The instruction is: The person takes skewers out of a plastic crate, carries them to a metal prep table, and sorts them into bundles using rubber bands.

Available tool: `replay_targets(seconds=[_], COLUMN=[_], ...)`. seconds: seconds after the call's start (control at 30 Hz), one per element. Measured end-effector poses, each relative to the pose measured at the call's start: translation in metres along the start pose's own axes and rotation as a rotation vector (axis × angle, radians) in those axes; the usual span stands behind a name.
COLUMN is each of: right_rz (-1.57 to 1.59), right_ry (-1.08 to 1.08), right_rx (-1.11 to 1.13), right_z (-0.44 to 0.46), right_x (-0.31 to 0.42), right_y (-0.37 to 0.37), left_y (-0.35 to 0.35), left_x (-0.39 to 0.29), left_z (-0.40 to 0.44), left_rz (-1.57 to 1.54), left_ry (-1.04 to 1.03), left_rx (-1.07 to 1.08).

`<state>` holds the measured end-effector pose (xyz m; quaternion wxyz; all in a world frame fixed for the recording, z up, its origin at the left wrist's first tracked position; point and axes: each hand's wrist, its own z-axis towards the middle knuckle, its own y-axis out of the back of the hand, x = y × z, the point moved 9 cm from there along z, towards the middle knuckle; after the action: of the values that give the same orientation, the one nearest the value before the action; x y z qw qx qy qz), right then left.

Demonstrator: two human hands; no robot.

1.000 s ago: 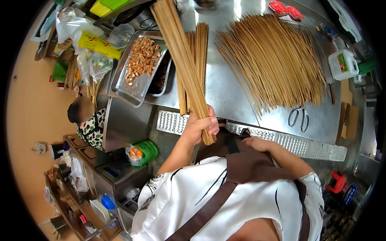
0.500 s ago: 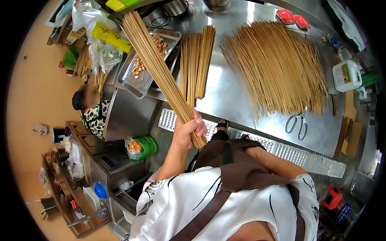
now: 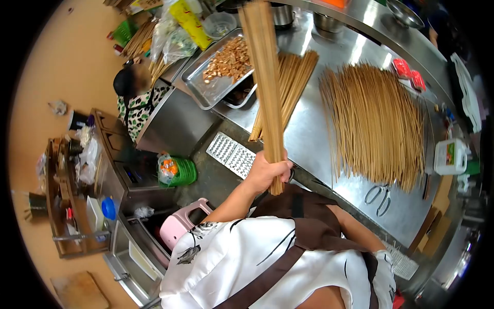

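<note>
My left hand (image 3: 271,171) is wrapped round the lower end of a thick bundle of thin wooden sticks (image 3: 267,87), which stands up above the table's near edge. Behind the bundle, more sticks (image 3: 298,85) lie in slanting piles on the steel table (image 3: 309,134). A wide spread of loose sticks (image 3: 378,123) covers the table further right, with scissors (image 3: 378,200) just below its near ends. The right forearm goes down beside the brown apron (image 3: 319,219); my right hand is hidden.
A metal tray (image 3: 206,92) of chopped brown pieces overlaps a second tray at the table's left. Another person (image 3: 136,98) is at the far left. Below are a green bag (image 3: 184,171) and a pink stool (image 3: 177,226). A white jug (image 3: 451,156) and red packets (image 3: 402,68) stand right.
The view has turned and shifted. My left hand still grips the bundle, which has swung from leaning left to nearly upright. My right hand, visible a second ago at the apron, is out of sight.
</note>
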<state>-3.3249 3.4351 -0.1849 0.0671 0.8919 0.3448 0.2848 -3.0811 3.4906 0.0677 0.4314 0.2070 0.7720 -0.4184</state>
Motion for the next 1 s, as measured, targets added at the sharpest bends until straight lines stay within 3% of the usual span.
replay_targets(seconds=[0.13, 0.2, 0.23, 0.27, 0.3, 0.33, 0.37, 0.47, 0.53, 0.73, 1.0], right_rz=[-0.050, -0.134, 0.442, 0.534, 0.346, 0.321, 0.107, 0.226, 0.291, 0.157, 0.251], right_ry=[0.001, 0.118, -0.135, -0.356, -0.205, -0.083, -0.014, 0.088, -0.004, -0.007, -0.140], right_rx=[0.067, 0.084, -0.313, -0.169, -0.153, -0.344, -0.358, -0.653, -0.660, -0.293, -0.304], right_z=[-0.006, -0.009, -0.017, -0.097, -0.102, -0.078, -0.077, -0.086, -0.105, -0.099, -0.114], right_x=[-0.014, -0.010, -0.020, 0.038, 0.045, 0.012, 0.010, -0.007, 0.008, 0.030, 0.030], right_y=[-0.001, -0.006, 0.005, 0.051, 0.054, 0.031, 0.023, 0.023, 0.035, 0.027, 0.022], left_y=[-0.004, -0.008, -0.008, -0.007, -0.006, -0.001, -0.005, 0.000, 0.001, -0.013, -0.029], left_x=[0.010, 0.004, 0.001, -0.002, -0.005, -0.004, -0.010, -0.006, -0.004, -0.004, 0.006], left_z=[0.003, 0.006, 0.007, 0.008, 0.009, 0.009, 0.009, 0.012, 0.012, 0.026, 0.040], left_rz=[0.091, 0.176, 0.192, 0.152, 0.158, 0.171, 0.269, 0.200, 0.216, 0.254, 0.228], left_ry=[0.042, 0.034, 0.006, 0.001, -0.003, -0.017, -0.077, -0.042, -0.039, 0.008, 0.040], left_rx=[0.038, 0.038, 0.062, 0.049, 0.051, 0.029, 0.060, 0.037, 0.062, 0.094, 0.181])
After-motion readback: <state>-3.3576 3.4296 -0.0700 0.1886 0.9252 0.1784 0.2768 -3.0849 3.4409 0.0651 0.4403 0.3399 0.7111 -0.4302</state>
